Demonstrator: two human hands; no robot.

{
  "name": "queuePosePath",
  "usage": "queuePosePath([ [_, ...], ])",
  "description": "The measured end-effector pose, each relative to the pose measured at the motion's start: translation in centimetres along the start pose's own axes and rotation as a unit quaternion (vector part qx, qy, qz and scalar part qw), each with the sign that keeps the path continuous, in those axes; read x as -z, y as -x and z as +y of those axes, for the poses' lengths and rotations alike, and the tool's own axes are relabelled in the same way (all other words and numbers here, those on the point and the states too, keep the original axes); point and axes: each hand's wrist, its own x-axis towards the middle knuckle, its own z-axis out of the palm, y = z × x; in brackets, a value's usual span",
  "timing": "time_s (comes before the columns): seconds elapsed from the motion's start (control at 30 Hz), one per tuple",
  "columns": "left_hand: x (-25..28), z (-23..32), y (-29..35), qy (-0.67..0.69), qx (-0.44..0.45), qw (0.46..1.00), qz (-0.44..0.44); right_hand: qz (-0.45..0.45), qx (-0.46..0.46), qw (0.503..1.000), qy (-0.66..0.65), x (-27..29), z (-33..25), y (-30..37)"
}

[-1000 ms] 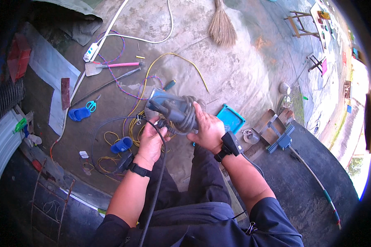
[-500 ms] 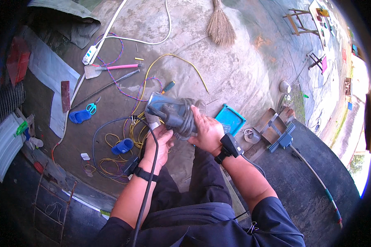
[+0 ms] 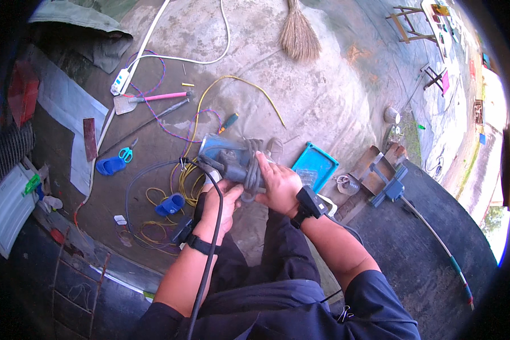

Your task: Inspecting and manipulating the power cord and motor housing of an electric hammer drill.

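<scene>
In front of my legs I hold a dusty power tool [image 3: 228,164] with a blue plate and a dark grey body; its exact kind is unclear. Several loops of grey cord [image 3: 253,170] are wound around one end of it. My right hand [image 3: 281,187] grips the looped end from the right, thumb below and fingers over the cord. From below left, my left hand [image 3: 225,201] is closed at the tool's underside, its fingertips partly hidden. A dark cable [image 3: 208,263] passes over my left wrist and forearm.
Yellow cable [image 3: 190,178] lies tangled by blue slippers [image 3: 170,204]. A screwdriver [image 3: 229,122], a pink-handled tool [image 3: 161,96] and a power strip [image 3: 120,81] lie further off. On the right are a teal tray [image 3: 317,164] and a metal dustpan [image 3: 379,167]; a broom [image 3: 300,37] lies beyond.
The tool has tipped and sunk slightly between my hands, its blue plate now lower. My right hand has shifted a little left and down, still on the looped cord.
</scene>
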Motion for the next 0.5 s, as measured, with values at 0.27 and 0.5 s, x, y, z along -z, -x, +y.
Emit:
queuePosePath([
  [0.27, 0.3, -1.0, -0.2, 0.053, -0.009, 0.998, 0.043, -0.017, 0.013, 1.000, 0.012, -0.9, -0.6, 0.1],
  [0.5, 0.9, -0.6, -1.1, 0.053, -0.039, 0.996, 0.067, 0.003, 0.003, 1.000, -0.008, -1.0, -1.6, -0.4],
])
